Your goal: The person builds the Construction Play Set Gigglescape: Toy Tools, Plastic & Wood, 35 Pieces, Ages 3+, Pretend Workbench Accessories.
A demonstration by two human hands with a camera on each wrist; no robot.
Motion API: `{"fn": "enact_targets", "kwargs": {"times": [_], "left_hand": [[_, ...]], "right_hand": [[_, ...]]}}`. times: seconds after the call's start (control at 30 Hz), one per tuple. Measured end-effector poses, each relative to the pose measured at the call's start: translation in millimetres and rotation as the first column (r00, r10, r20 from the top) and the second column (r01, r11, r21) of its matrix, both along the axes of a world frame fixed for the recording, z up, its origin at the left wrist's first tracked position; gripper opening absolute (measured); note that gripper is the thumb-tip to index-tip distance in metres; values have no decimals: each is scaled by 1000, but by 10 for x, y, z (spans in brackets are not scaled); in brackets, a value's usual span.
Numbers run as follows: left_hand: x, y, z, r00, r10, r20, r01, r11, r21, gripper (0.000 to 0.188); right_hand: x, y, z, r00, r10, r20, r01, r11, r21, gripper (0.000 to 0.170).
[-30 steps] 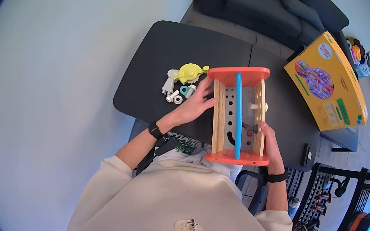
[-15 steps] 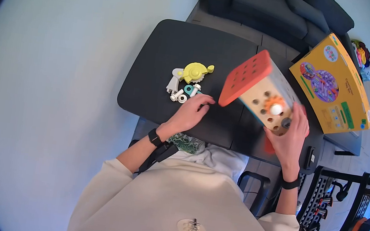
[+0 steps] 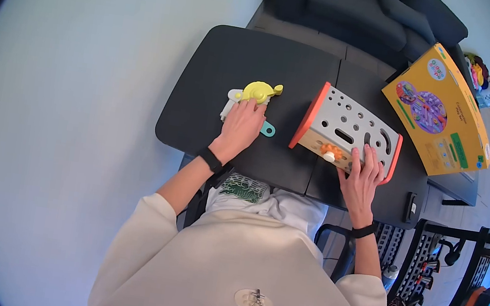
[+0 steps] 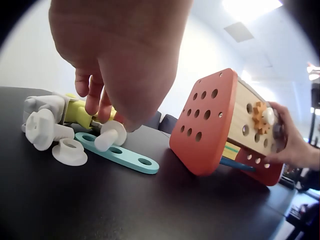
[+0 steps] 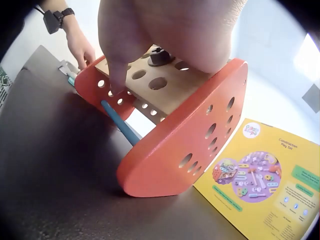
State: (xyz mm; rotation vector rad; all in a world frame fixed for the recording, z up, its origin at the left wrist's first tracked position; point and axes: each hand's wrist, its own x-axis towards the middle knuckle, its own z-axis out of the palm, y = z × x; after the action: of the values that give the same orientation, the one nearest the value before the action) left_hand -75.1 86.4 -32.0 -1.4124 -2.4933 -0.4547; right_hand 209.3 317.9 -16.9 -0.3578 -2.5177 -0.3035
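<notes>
My left hand (image 3: 241, 128) is over the loose parts, its fingers relaxed and reaching down beside the yellow piece (image 3: 258, 90). Under it in the left wrist view are a white bolt (image 4: 110, 137) and a teal strip with holes (image 4: 131, 159); whether the fingertips touch the bolt is unclear. A white nut (image 4: 70, 153) and another bolt (image 4: 42, 130) lie beside them. My right hand (image 3: 361, 185) grips the toy box (image 3: 337, 114), fingers on its grey holed face and thumb at the wooden side. An orange gear (image 4: 259, 117) is on that side; a blue rod (image 5: 119, 122) joins the red ends.
A yellow carton (image 3: 445, 112) stands behind the box on the right. A small black object (image 3: 411, 207) lies near the right edge of the dark table (image 3: 203, 91). Beyond are a grey sofa (image 3: 357, 21) and, at right, a black rack.
The toy box has been turned over and lowered to the table, grey face up. My left hand has moved left over the loose parts. My right hand has shifted its hold on the box.
</notes>
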Motion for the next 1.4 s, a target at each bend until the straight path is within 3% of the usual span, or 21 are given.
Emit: {"fn": "enact_targets", "kwargs": {"times": [0.2, 0.27, 0.33, 0.43, 0.5, 0.53, 0.6, 0.73, 0.8, 0.9, 1.03, 1.1, 1.17, 1.23, 1.3, 1.33, 1.4], "left_hand": [[-148, 69, -138, 996, -21, -84, 12, 995, -100, 22], [-144, 47, -114, 996, -22, -82, 17, 998, -61, 21], [-137, 16, -46, 996, -24, -83, 22, 1000, -21, 21], [-135, -11, 127, 999, -1, 46, -1, 999, 35, 21], [-142, 8, 232, 955, 131, 266, -145, 989, 31, 26], [-150, 21, 286, 955, 131, 267, -145, 989, 32, 26], [-149, 51, 390, 875, 108, 471, -211, 962, 172, 28], [-83, 129, 518, 780, 104, 618, -252, 955, 157, 32], [-50, 204, 405, 770, -57, 635, -254, 886, 388, 29], [34, 304, 355, 727, -112, 677, -299, 837, 458, 30], [166, 429, 399, 691, -60, 720, -308, 877, 369, 28], [264, 434, 385, 701, -103, 706, -296, 858, 419, 27], [313, 375, 444, 571, -101, 815, -352, 867, 353, 29], [374, 362, 398, 547, -79, 833, -340, 888, 308, 26], [479, 404, 247, 600, -243, 762, -298, 816, 495, 21], [499, 396, 283, 539, -297, 788, -263, 830, 493, 19], [557, 428, 253, 559, -350, 752, -220, 812, 541, 22]], "right_hand": [[-26, -151, 253, 998, -4, 67, 16, 984, -179, 100], [-87, -258, 379, 997, -64, 48, 77, 938, -337, 97], [-119, -308, 509, 996, -68, 56, 84, 926, -369, 92], [-94, -258, 502, 997, -67, 49, 81, 905, -417, 79], [-44, -161, 494, 998, -55, 38, 66, 900, -432, 71], [-19, -111, 499, 999, -24, 25, 32, 884, -466, 65], [-19, -74, 527, 998, 31, -53, -54, 858, -510, 50], [-10, -6, 525, 996, 60, -71, -89, 835, -544, 42], [-49, -36, 558, 996, 67, -52, -84, 845, -528, 43], [-61, -58, 538, 996, 83, -35, -89, 872, -480, 48], [-57, -62, 524, 997, 78, -3, -71, 890, -450, 52], [-59, -60, 523, 998, 70, 5, -60, 888, -456, 53], [-70, -80, 517, 998, 62, -5, -58, 897, -439, 55], [-72, -88, 516, 998, 56, 1, -50, 896, -441, 57], [-82, -96, 501, 998, 59, 9, -49, 895, -444, 58], [-81, -97, 495, 998, 54, 12, -43, 896, -442, 58], [-82, -94, 490, 999, 46, 16, -34, 899, -438, 58]]}}
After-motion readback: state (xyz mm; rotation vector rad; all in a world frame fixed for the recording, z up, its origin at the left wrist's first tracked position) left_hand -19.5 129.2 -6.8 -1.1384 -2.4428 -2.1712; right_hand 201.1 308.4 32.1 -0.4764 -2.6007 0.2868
